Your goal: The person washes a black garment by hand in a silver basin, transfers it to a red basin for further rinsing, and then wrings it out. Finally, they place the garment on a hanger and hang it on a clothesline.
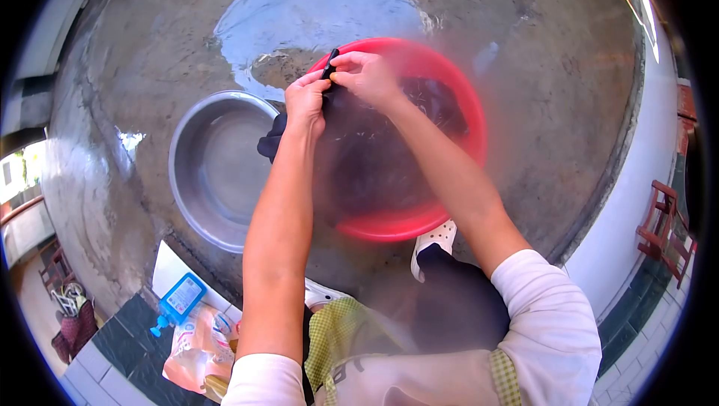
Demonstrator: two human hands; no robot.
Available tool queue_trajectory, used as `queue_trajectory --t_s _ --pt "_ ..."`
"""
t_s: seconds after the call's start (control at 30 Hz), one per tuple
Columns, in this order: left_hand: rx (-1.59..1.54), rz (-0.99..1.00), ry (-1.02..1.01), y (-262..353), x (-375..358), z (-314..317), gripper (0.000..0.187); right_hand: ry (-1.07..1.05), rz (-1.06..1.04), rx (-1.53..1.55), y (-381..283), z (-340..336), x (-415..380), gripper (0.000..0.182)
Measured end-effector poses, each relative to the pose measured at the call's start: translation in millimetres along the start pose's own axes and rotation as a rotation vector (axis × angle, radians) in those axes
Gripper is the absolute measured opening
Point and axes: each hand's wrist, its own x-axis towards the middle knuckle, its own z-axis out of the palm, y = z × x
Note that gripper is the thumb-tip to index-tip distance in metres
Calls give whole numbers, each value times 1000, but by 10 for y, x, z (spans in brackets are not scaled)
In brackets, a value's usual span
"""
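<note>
My left hand (305,100) and my right hand (367,75) both grip a dark wet garment (352,159), bunched up between them over the far rim of a red plastic basin (389,222). The cloth hangs down from the hands into the basin, and one end drapes over the basin's left rim. More dark fabric lies inside the basin at the right. The picture is blurred around the basin.
A steel basin (217,166) stands just left of the red one on wet concrete (524,106), with a puddle (322,9) beyond. A blue bottle (176,303) and a pink packet (198,346) lie at the lower left. Wooden chairs (665,230) stand at the right.
</note>
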Motion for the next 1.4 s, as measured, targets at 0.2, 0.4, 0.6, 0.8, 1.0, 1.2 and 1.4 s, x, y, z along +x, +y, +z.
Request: queue_trajectory --t_s 0.2,0.4,0.6,0.8,1.0,1.2,1.4 --pt "-109 67 -56 -38 -81 30 24 5 7 155 8 10 -18 25" --pt "-143 79 -130 -32 -174 65 27 31 77 162 -86 8 -40 25" --pt "-185 49 -164 -49 -204 82 32 90 105 279 -129 52 -82 23" --pt "-176 63 -162 -80 -204 78 32 68 179 293 -135 6 -45 19" --pt "-207 29 -214 -59 -200 91 31 46 266 446 -125 -87 21 18" --pt "-284 -4 -248 -27 -198 76 31 -105 274 715 -93 -157 -27 17" --pt "-348 -13 -197 37 -170 48 29 -198 275 819 -185 -162 -36 22"
